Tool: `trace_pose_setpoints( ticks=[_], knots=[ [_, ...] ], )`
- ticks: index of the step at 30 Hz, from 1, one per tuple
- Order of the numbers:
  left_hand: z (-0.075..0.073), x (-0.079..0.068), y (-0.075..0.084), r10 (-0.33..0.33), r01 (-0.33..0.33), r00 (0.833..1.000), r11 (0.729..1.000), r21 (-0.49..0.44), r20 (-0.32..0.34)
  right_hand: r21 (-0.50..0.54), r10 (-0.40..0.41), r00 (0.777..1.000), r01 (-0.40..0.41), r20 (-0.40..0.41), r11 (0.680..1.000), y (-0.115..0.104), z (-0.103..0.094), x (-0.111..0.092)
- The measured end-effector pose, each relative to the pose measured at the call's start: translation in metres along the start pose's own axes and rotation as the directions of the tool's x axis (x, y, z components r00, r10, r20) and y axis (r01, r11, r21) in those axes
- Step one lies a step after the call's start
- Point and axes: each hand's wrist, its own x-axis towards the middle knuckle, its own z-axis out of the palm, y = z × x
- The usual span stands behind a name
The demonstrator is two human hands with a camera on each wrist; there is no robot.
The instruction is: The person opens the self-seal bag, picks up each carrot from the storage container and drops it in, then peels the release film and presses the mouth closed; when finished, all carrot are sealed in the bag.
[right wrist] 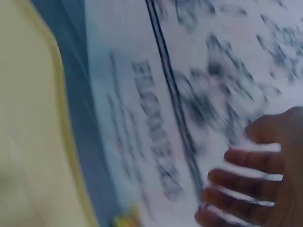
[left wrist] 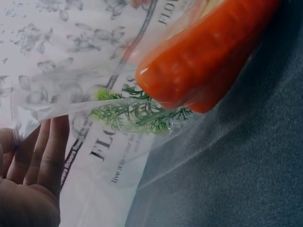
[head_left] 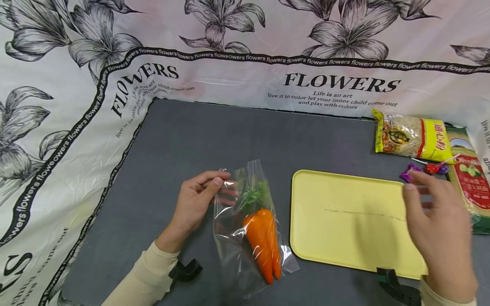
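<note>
My left hand (head_left: 196, 203) pinches the upper left edge of a clear plastic bag (head_left: 231, 244) between thumb and fingers. Inside the bag are orange carrots (head_left: 263, 242) with feathery green tops (head_left: 255, 193). The left wrist view shows the carrots (left wrist: 203, 56) up close, their wide ends toward the green tops (left wrist: 137, 113). Over the right end of a yellow tray (head_left: 329, 229), my right hand (head_left: 440, 225) hovers with fingers spread and nothing held. Its fingertips are near some purple and red wrapped lollipops (head_left: 432, 168).
A yellow food packet (head_left: 411, 136) lies at the back right. Beside it, a green and red packet with olives on it (head_left: 470, 178) lies along the right edge. White flower-print cloth (head_left: 229, 85) borders the dark grey surface (head_left: 214, 136) at the back and left.
</note>
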Motion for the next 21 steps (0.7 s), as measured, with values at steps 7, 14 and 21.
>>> trace_pose_setpoints(
  ticks=[7, 14, 21],
  knots=[
    [0.003, -0.004, 0.002, 0.007, -0.007, 0.999, 1.0, -0.004, 0.046, 0.605, -0.338, 0.868, 0.056, 0.364, 0.794, -0.049, 0.099, -0.005],
    [0.0, -0.006, 0.002, 0.01, -0.009, 0.999, 1.0, -0.024, 0.049, 0.695, -0.456, 0.536, -0.432, 0.711, 0.575, -0.092, 0.169, 0.008],
    [-0.008, -0.008, -0.001, 0.004, -0.004, 1.0, 0.999, -0.035, 0.003, 0.666, -0.407, 0.541, -0.475, 0.736, 0.575, -0.104, 0.182, 0.015]
  ],
)
